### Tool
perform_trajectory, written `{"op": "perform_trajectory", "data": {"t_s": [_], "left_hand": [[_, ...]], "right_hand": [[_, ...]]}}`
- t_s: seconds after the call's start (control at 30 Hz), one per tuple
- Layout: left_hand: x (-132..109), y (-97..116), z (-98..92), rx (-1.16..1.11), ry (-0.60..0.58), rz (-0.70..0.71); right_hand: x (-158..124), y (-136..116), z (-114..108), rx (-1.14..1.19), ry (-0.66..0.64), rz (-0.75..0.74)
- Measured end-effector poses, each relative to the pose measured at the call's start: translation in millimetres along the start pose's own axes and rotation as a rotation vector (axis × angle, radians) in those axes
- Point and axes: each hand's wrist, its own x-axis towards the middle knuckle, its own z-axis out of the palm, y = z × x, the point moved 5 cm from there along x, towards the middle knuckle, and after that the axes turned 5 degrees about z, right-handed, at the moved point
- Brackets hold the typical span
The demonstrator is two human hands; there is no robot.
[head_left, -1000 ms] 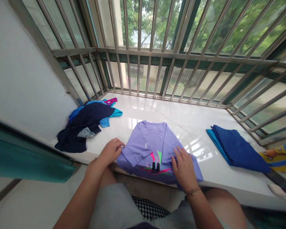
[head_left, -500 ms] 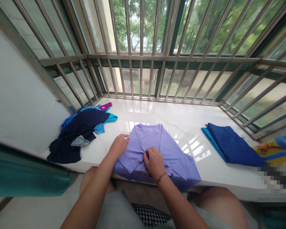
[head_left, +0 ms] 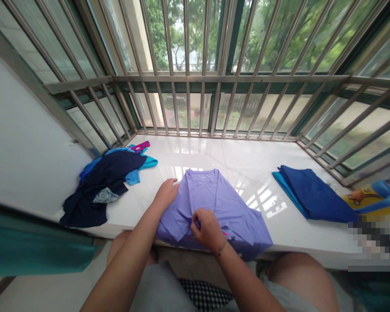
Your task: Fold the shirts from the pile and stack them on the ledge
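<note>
A lilac T-shirt [head_left: 214, 212] lies spread on a white tiled ledge [head_left: 195, 151], at the near edge and about midway along, with its collar pointing far and its hem hanging slightly over the near edge. The left hand [head_left: 164, 195] is open, its fingers spread and resting at the shirt's far left side. The right hand [head_left: 208, 227] is closed in a narrow pinch on a gather of cloth near the shirt's middle. A thin cord bracelet [head_left: 220, 250] circles the right wrist.

The shirt appears partly handled, not yet a neat square. To the right sits a tidy folded pile, a navy garment [head_left: 312, 195] on a teal one [head_left: 284, 188]. To the left lies an unfolded heap of dark clothes [head_left: 104, 186], with teal and pink pieces showing.

A pink and green print [head_left: 211, 235] near the hem is mostly hidden by the right hand. No words can be read on it, and no brand shows. Steel window bars [head_left: 195, 78] run along the far side.
</note>
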Motion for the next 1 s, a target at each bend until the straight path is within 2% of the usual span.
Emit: {"op": "perform_trajectory", "data": {"t_s": [0.07,0.2,0.3,0.43,0.67,0.8,0.9,1.0], "left_hand": [[19,7,5.4,0.049,-0.042,-0.102],[57,23,19.1,0.121,-0.132,-0.281],[77,28,26.1,0.137,-0.144,-0.33],[90,23,31.3,0.147,-0.154,-0.379],[100,15,37.7,0.149,-0.149,-0.402],[103,14,39.4,0.136,-0.104,-0.392],[103,17,41.3,0.102,-0.052,-0.342],[101,25,45.5,0.035,-0.034,-0.216]], "right_hand": [[-1,-4,1,-0.016,-0.041,-0.053],[1,-7,2,-0.011,-0.069,-0.066],[1,-7,2,-0.005,-0.067,-0.084],[-3,-8,5,-0.005,-0.063,-0.128],[-9,-9,1,0.049,-0.032,-0.16],[-14,-6,1,0.089,-0.01,-0.156],[-16,-2,5,0.084,-0.031,-0.099],[-15,1,9,0.054,-0.069,-0.038]]}}
